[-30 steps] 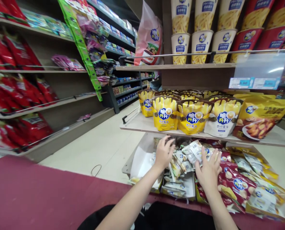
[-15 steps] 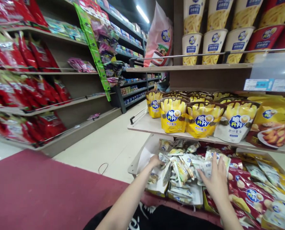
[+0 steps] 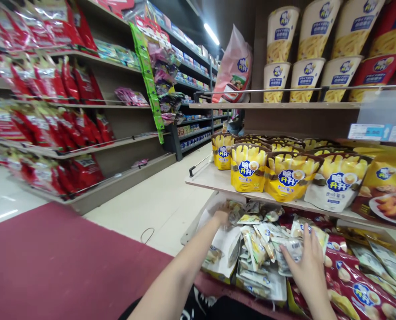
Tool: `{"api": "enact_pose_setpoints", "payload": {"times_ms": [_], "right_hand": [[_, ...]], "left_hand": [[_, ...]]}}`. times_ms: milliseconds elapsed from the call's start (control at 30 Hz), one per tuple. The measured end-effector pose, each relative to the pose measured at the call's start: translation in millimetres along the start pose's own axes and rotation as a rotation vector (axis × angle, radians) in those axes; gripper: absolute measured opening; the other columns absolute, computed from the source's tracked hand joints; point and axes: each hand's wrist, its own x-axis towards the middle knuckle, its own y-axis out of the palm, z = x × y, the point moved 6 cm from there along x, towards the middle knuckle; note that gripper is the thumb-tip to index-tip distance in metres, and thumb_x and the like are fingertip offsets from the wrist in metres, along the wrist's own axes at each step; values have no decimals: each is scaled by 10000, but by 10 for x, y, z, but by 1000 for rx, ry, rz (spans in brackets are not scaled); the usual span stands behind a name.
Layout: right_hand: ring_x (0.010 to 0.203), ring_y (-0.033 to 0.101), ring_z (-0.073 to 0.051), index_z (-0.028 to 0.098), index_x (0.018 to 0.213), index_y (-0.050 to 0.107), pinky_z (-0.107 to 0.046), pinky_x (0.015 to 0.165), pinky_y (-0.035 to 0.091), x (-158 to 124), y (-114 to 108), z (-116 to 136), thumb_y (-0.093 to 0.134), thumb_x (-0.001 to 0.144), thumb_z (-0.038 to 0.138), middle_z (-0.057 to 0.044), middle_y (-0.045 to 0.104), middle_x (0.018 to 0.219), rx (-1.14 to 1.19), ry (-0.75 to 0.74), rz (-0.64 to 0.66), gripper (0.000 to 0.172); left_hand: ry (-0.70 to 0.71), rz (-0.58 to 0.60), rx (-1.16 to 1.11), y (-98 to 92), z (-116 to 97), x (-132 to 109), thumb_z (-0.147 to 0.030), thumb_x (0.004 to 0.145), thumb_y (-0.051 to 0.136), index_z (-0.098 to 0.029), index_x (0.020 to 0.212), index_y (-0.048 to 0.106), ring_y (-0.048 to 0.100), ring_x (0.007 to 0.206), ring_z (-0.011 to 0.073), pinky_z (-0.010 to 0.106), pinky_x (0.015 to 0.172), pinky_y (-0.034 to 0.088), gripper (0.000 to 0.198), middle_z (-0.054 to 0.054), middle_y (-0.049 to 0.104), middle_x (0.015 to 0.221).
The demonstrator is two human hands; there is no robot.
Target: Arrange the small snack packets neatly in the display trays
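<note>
My left hand (image 3: 223, 216) reaches into the back of the white-lined box (image 3: 222, 242) on the bottom shelf, at small snack packets (image 3: 235, 209); its fingers are blurred among them. My right hand (image 3: 309, 260) has its fingers spread and rests against a white packet (image 3: 289, 254) at the right side of the heaped small packets (image 3: 256, 244). Dark red bags (image 3: 359, 284) lie to the right of that hand.
Yellow pouches (image 3: 247, 169) stand on the shelf just above the boxes. Cups (image 3: 306, 80) are stacked higher up. Red bags (image 3: 51, 129) fill the shelves at left. A wire loop (image 3: 147, 235) lies on the floor.
My left hand has moved farther back in the box. My right hand stays by the white packet. The view has shifted, so the shelves sit a little lower and farther right.
</note>
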Motion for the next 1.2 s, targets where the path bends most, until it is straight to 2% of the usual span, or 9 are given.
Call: {"api": "enact_pose_setpoints", "payload": {"times_ms": [133,267,467,633,767,867,1000,1133,1200], "right_hand": [[1397,290,-382,135,1515,237,-565,1095,301,11,-71,60,473,849,623,-215,344,1493,51,4,-31,859],[1387,318,-368,140,1503,270,-548,1109,295,17,-149,103,476,850,614,-188,365,1493,98,2,-78,833],[1386,327,-358,165,1511,253,-539,1109,300,10,-157,93,492,862,565,-169,369,1499,127,-1,-72,799],[1390,319,-354,174,1508,255,-525,1112,299,-3,-130,123,507,862,559,-169,347,1512,143,-3,-41,793],[1387,328,-341,173,1506,259,-511,1118,300,-3,-192,182,512,867,543,-163,360,1507,170,-1,-40,781],[1379,353,-322,180,1493,296,-501,1122,306,-1,-328,266,516,875,509,-149,393,1493,195,0,-76,734],[1345,420,-299,196,1438,406,-485,1116,333,-40,-549,437,533,880,465,-126,469,1446,245,18,-164,632],[1295,482,-288,211,1325,545,-493,1107,359,-149,-597,635,561,882,410,-115,539,1385,363,-18,-182,487],[1274,505,-285,226,1240,613,-503,1108,363,-214,-499,725,579,881,387,-108,560,1365,461,-38,-79,395]], "left_hand": [[12,-118,27,-109,-77,-69,-264,555,823,-180,1062,632,494,1226,365,433,990,434,548,165,582,1274],[49,-163,33,-141,-170,60,-212,524,844,-174,1099,610,513,1222,347,406,968,443,622,194,564,1308],[3,-145,6,-82,-228,292,-331,672,781,-93,957,625,610,1080,299,403,899,485,403,195,653,1099],[-37,-105,-54,-74,-223,221,-359,687,789,-110,930,645,583,1117,281,359,915,477,376,168,644,1122],[-99,-73,-142,-131,-191,15,-376,887,611,-133,1013,637,640,914,188,386,834,527,274,61,663,1006],[-188,-127,-211,-290,-136,-204,-359,878,626,-144,983,645,642,856,178,375,809,527,240,48,667,930],[-320,-317,-321,-651,-54,-641,-288,768,716,-169,900,665,657,834,221,357,814,506,185,64,681,806],[-420,-538,-493,-975,-168,-1120,-425,870,556,-146,1128,584,670,899,216,310,755,528,381,114,688,984],[-416,-626,-857,-1037,-325,-1262,-458,814,635,-133,1124,577,677,907,207,296,756,535,453,120,688,1014]]}}
